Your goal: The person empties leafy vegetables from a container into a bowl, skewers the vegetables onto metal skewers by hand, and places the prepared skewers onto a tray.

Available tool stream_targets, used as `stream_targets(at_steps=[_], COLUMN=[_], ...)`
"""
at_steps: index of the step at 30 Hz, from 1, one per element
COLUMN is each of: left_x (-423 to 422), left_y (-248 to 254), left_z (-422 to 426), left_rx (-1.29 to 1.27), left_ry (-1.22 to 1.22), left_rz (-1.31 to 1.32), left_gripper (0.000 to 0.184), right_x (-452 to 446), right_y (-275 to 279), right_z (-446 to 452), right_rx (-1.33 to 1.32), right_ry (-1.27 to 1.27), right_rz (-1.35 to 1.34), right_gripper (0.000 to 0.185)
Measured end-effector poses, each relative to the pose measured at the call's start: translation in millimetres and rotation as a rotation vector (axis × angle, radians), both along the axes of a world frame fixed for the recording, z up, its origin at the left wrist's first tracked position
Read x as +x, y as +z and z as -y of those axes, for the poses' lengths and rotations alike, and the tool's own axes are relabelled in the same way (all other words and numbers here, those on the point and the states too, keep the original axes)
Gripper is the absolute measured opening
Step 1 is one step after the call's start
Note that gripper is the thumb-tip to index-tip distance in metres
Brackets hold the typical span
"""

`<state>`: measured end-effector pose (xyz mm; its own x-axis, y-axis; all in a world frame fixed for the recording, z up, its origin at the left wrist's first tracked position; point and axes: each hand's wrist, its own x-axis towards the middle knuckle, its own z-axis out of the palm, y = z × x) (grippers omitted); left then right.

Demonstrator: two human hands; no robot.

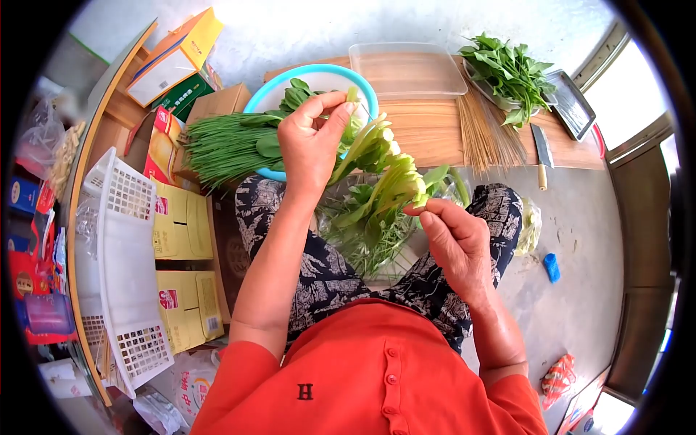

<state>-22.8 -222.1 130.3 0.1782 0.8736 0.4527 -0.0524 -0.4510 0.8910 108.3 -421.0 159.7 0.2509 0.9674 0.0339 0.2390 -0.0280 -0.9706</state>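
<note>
My left hand [312,141] is raised near the rim of a blue-and-white basin [366,81], thumb and fingers pinched on a small pale-green leaf piece [353,94]. Lower and to the right, my right hand [458,243] has its thumb and forefinger closed at the pale stem end of leafy greens [397,185]. Those greens spread up and left toward my left hand, leaves partly overlapping. Beneath both hands, between the knees, lie more loose greens [370,243] on what looks like clear plastic. The basin holds broad dark leaves and a bundle of long chives [228,147].
A wooden board [424,130] ahead carries a clear plastic tray [406,71], thin sticks [486,130], a heap of leafy greens [507,72] and a cleaver [541,148]. Yellow boxes [181,225] and a white plastic basket [129,268] stand left. A blue object [552,267] lies on the floor.
</note>
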Motion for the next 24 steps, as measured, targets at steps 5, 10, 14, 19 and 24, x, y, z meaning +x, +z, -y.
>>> stream_targets(at_steps=[5, 10, 14, 19, 24], left_x=[-1.4, -0.6, -0.3, 0.4, -0.3], left_y=[7.4, 6.0, 5.0, 4.6, 8.1], left_z=[10.1, 10.4, 11.5, 11.9, 14.8], left_rx=[-0.040, 0.017, 0.026, 0.042, 0.036], left_ry=[-0.026, -0.023, -0.017, -0.023, -0.018], left_rz=[-0.053, 0.020, 0.009, 0.013, -0.001], left_gripper=[0.018, 0.015, 0.015, 0.014, 0.014], right_x=[-5.1, -5.3, -4.6, -5.2, -5.1], right_y=[-4.6, -3.7, -4.7, -5.8, -5.7], right_z=[-3.5, -4.5, -4.8, -5.5, -5.6], right_rx=[0.050, 0.018, 0.022, 0.026, 0.029], right_ry=[0.010, -0.011, -0.008, -0.012, -0.012], right_rz=[0.012, -0.028, -0.034, -0.029, -0.022], right_gripper=[0.025, 0.025, 0.025, 0.025, 0.025])
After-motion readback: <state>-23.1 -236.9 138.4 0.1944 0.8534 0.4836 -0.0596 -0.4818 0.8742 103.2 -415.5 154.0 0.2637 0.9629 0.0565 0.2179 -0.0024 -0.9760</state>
